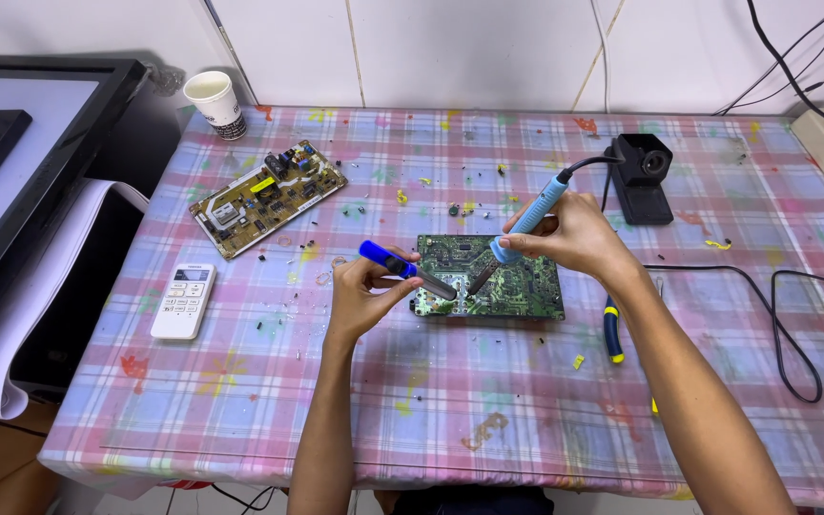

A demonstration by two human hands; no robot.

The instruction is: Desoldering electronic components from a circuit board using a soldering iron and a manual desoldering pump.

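A green circuit board (526,286) lies flat on the checked tablecloth in front of me. My right hand (574,234) grips a blue-handled soldering iron (538,212), its dark tip slanting down onto the board near its left-middle. My left hand (364,286) holds a tool with a dark blue handle (385,257) whose metal end (436,284) rests on the board's left part, close to the iron's tip. The two tips nearly meet.
A second, yellowish circuit board (267,195) lies at the back left, a white remote (183,300) to the left, a paper cup (215,103) at the far corner. A black stand (643,176) sits behind, blue-yellow pliers (612,329) and a black cable (784,324) to the right.
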